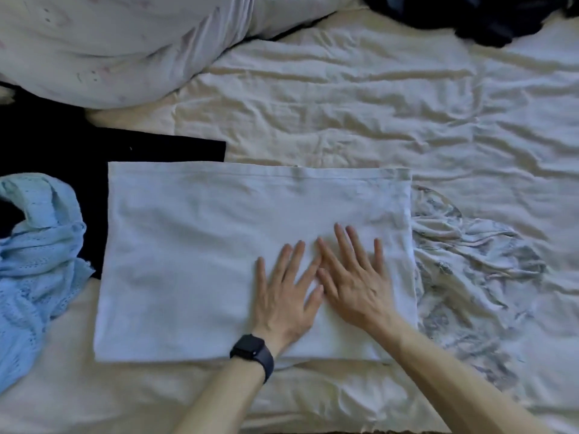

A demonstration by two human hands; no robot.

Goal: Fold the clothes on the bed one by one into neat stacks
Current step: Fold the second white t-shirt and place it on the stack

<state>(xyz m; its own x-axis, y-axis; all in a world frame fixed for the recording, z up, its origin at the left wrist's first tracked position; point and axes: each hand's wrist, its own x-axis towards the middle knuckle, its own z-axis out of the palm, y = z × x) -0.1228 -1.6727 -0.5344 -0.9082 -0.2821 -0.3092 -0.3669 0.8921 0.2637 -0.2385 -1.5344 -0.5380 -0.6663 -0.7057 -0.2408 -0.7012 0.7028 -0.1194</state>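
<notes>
A white garment (194, 245), folded into a flat rectangle, lies in the middle of the bed. My left hand (283, 296), with a dark watch on its wrist, rests flat on the garment's lower right part, fingers spread. My right hand (354, 277) presses flat beside it, and the fingers of the two hands touch. A black garment (62, 158) lies flat under the white one's left edge. A light blue knitted piece (34, 255) is bunched at the far left. A white cloth with a grey floral print (476, 277) lies crumpled to the right.
The bed sheet (376, 104) is cream and wrinkled. A pale pillow or duvet (109, 45) is heaped at the top left. A dark pile of clothes (470, 17) sits at the top right edge.
</notes>
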